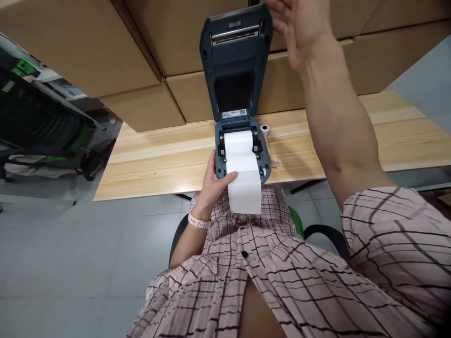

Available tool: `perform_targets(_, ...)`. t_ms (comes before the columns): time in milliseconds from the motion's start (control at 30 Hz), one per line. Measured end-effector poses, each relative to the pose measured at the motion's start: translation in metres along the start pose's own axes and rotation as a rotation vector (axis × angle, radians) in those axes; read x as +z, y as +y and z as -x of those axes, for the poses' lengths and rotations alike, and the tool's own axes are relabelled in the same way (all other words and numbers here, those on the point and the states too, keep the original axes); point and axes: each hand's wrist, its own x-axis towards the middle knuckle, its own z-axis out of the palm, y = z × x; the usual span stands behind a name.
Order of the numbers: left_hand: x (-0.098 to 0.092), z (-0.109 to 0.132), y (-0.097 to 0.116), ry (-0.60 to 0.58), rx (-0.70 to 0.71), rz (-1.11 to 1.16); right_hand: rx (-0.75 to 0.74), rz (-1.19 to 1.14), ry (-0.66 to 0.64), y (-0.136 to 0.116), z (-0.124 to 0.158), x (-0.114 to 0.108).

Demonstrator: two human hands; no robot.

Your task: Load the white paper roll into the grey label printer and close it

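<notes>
A dark blue-grey label printer (217, 159) stands on the wooden table with its lid (235, 70) raised. A white label roll (238, 140) sits inside, and its paper strip (244, 192) runs out over the front edge and hangs down. My left hand (214, 180) grips the printer's front left corner, its thumb pressing on the strip and its fingers along the side. Beside the lid's upper right edge, my right hand (292, 28) is raised with fingers apart and nothing visible in it. Its fingertips are partly cut off at the top of the view.
A small paper roll (264, 128) with a loose curled strip lies right of the printer. Large cardboard boxes (141, 110) are stacked along the back of the wooden table (158, 159). A dark chair (38, 112) with green parts stands at the left.
</notes>
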Motion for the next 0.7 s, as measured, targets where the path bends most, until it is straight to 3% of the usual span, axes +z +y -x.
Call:
perform_targets(133,0.002,0.003,0.006,0.003,-0.034,0.050,-0.130,0.097,0.067,-0.009,0.037,0.009)
perform_targets(300,0.004,0.017,0.007,0.073,-0.112,0.060,-0.101,-0.006,-0.027,-0.008,-0.008,0.017)
perform_targets(367,0.003,0.027,0.007,0.085,-0.124,0.054,-0.151,-0.005,-0.019,-0.002,-0.010,0.017)
perform_targets(467,-0.004,0.041,0.015,0.108,-0.060,0.008,-0.410,0.013,0.059,0.012,0.036,0.020)
perform_targets(567,-0.013,0.042,0.031,0.257,0.168,-0.046,-0.636,-0.020,0.144,0.027,0.107,0.033)
perform_targets(633,-0.016,0.033,0.042,0.347,0.313,-0.086,-0.643,-0.031,0.159,0.038,0.147,0.045)
perform_targets(700,-0.015,0.019,0.049,0.352,0.375,-0.113,-0.578,-0.048,0.130,0.047,0.172,0.055)
